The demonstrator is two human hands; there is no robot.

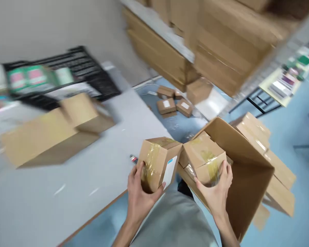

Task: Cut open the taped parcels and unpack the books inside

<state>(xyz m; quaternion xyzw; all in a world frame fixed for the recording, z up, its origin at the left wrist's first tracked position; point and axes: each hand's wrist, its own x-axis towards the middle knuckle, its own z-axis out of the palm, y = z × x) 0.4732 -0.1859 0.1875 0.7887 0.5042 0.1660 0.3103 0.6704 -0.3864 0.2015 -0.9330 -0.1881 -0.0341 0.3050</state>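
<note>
My left hand (141,193) grips a small taped cardboard box with a white label (157,161), held at the table's front edge. Another small taped box (204,156) is in my right hand (218,192), over the near side of a large open carton (249,181). The upper corners of the two small boxes meet or nearly meet. Inside the large carton, part of the contents shows beside and below the right box; much of it is hidden.
Blurred cardboard boxes (48,133) and a black crate (79,68) stand on the grey table (105,151). Shelving with large cartons (221,44) rises at the upper right. Small boxes (166,105) lie on the floor behind; more boxes (280,168) stand right of the open carton.
</note>
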